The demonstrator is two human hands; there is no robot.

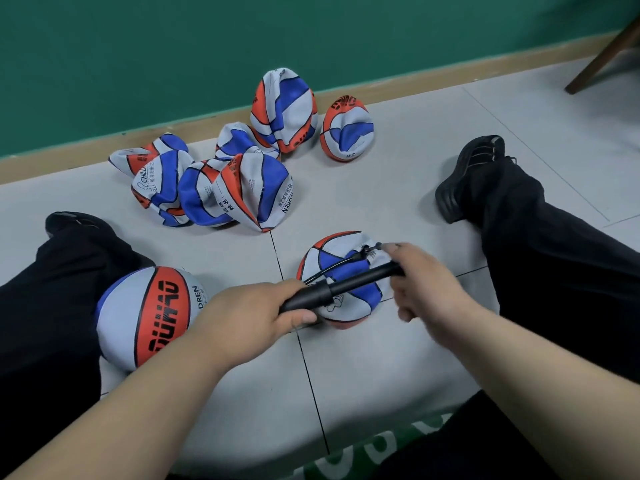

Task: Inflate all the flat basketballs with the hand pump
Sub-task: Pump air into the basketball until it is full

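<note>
A black hand pump (341, 285) lies across a flat red, white and blue basketball (343, 271) on the floor between my legs. My left hand (256, 315) grips the pump's barrel end. My right hand (420, 284) holds the handle end, its motion blurred. The pump's thin black hose (341, 263) curves up to the ball's top. A round, inflated ball (149, 315) rests against my left thigh. Several flat, crumpled balls (221, 181) are heaped farther off, and two more flat balls (284, 109) stand by the wall.
My legs in black trousers and black shoes (467, 178) stretch out on both sides on the grey tiled floor (381, 188). A green wall with a tan skirting board (207, 121) runs behind the balls. A brown wooden leg (602, 57) stands at the top right.
</note>
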